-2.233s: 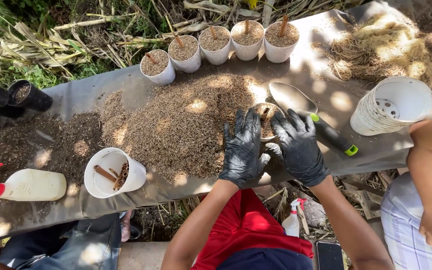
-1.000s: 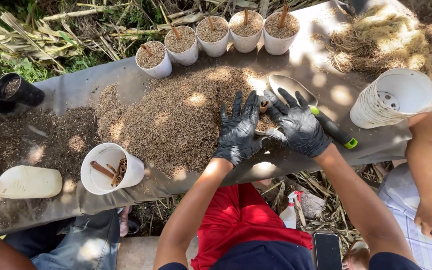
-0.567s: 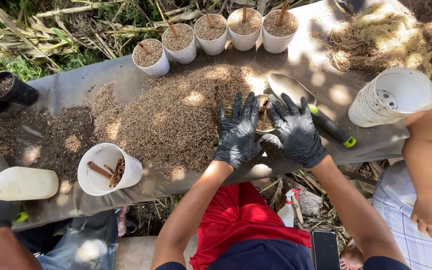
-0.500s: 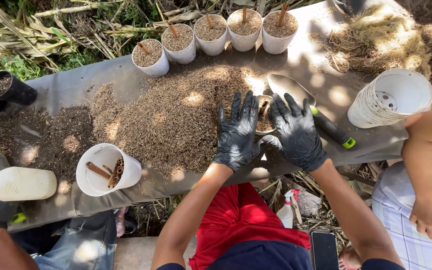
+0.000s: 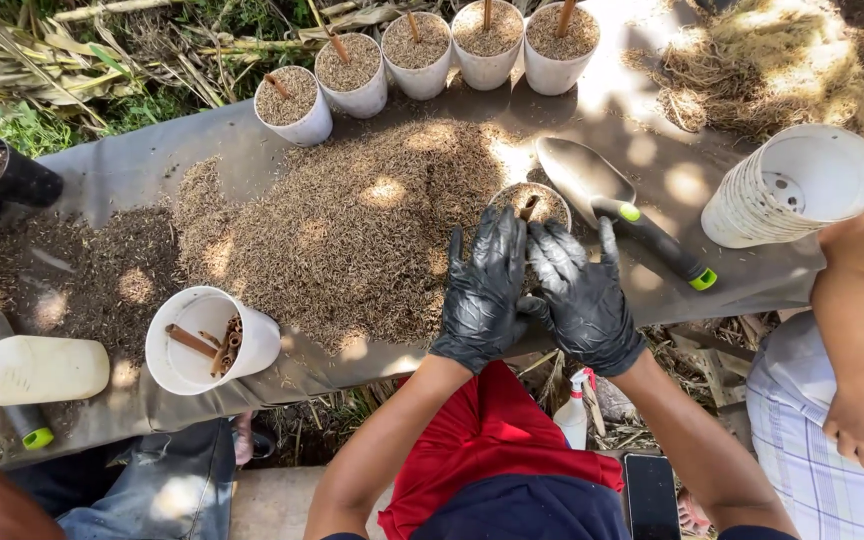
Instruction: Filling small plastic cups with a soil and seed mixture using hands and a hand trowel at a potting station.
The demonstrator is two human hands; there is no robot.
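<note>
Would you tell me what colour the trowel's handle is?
Black with green bands at both ends, on the trowel; the head view shows it.

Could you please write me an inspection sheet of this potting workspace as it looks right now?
Surface: grey sheet over a bench, with a big pile of husk mix on it.
Job's things: small white pot filled with mix, a stick standing in it.
Clutter: five filled pots in a row at the far edge; white cup of sticks; trowel; stack of empty pots; pale bottle; black pot.
Grippers: left hand and right hand, black-gloved, spread around the small pot.
Cables: nothing seen.
Surroundings: dry stalks and grass; another person's arm at right.
</note>
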